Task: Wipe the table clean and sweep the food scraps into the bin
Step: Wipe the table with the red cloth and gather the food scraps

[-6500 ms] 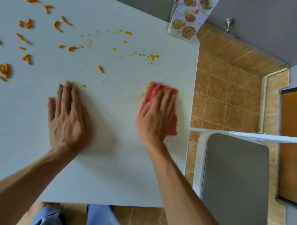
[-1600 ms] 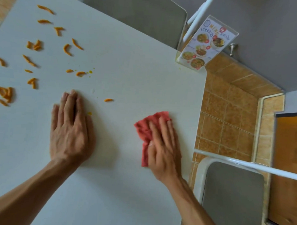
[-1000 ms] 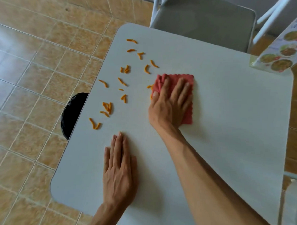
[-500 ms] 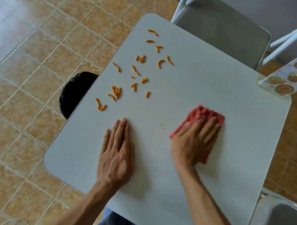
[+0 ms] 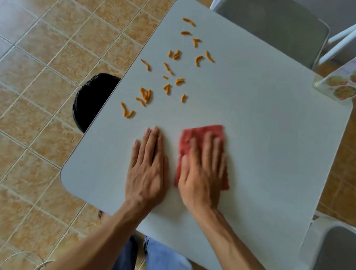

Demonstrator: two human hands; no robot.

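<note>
A white square table (image 5: 274,138) fills the view. Several orange food scraps (image 5: 167,74) lie scattered over its far left part. My right hand (image 5: 202,172) presses flat on a red cloth (image 5: 201,133) near the table's middle; it is blurred. My left hand (image 5: 147,166) lies flat on the bare tabletop just left of the cloth, fingers together, holding nothing. A black bin (image 5: 91,99) stands on the floor by the table's left edge, partly hidden under it.
A grey chair (image 5: 267,23) stands at the far side and another chair (image 5: 334,253) at the near right. A menu stand (image 5: 344,82) sits on the far right corner. Tan floor tiles (image 5: 44,69) lie to the left.
My right hand has slid the red cloth left and toward me, close beside my left hand. My left hand has stayed flat in place. The small speck near the cloth is gone.
</note>
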